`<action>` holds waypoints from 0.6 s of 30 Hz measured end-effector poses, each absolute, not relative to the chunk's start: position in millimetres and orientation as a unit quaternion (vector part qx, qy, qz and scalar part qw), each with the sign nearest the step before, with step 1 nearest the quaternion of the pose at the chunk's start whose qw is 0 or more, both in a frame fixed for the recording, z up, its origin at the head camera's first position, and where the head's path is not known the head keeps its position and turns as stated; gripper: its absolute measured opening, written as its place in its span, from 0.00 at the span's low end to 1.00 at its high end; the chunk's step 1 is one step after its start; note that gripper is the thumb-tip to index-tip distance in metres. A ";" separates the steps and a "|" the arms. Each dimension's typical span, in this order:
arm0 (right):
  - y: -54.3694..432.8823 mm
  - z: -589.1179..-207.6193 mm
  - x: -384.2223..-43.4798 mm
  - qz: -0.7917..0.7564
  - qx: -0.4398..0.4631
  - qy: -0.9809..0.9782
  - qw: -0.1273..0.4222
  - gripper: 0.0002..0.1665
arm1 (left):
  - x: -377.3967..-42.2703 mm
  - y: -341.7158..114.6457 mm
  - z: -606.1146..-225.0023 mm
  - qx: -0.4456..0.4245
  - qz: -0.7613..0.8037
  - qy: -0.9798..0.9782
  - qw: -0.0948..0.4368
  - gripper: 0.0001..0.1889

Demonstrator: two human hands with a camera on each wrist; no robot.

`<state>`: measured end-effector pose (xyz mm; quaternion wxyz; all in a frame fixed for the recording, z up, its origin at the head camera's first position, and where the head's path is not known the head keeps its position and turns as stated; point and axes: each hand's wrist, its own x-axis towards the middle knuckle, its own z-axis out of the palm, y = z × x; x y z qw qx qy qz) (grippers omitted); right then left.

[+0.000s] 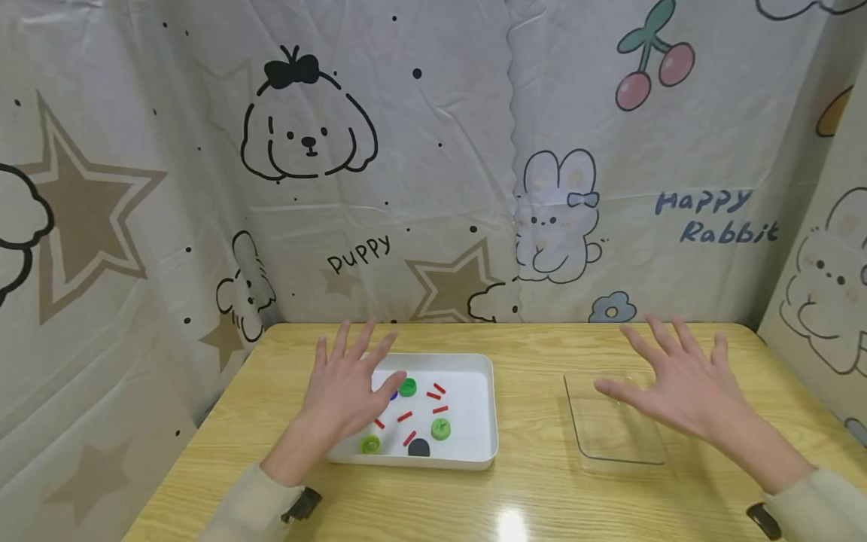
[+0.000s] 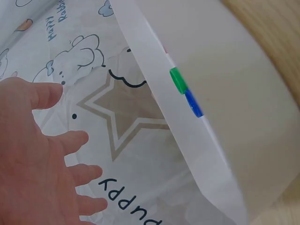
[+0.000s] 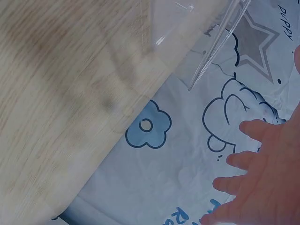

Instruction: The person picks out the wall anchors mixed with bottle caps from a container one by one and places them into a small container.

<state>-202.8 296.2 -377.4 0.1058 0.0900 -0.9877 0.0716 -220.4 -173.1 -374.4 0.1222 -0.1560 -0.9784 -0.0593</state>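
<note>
- The person's left hand (image 1: 345, 391) hangs over the left part of the white tray (image 1: 494, 406), fingers spread and straight, gripping nothing; from here it seems held above the pieces rather than resting on them.
- The right hand (image 1: 684, 388) is raised in the same way, fingers fanned wide and holding nothing, near the see-through box (image 1: 619, 460) and partly hiding its far right side.
- The tray sits left of the middle of the table (image 1: 535, 436), the box to the right with bare wood between, so each hand has one container close by; that looks like a deliberate layout.
- Short red sticks (image 1: 440, 409) lie scattered at all angles on the tray's floor, probably just tipped out loosely; its low walls would keep them from straying.
- Among them sit a green cap (image 1: 408, 387) with a blue piece (image 2: 194, 103) just beside it, a light green cap (image 1: 441, 429), and a yellow-green cap (image 1: 370, 444) by the near wall.
- A black piece (image 1: 419, 448) shows as a half-round against that wall; I can't tell whether the rest is hidden.
</note>
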 end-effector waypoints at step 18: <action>294.9 -379.8 -178.7 0.078 0.113 -0.984 0.118 0.64 | -202.2 -183.3 -376.8 -0.167 -0.067 -0.974 0.138 0.37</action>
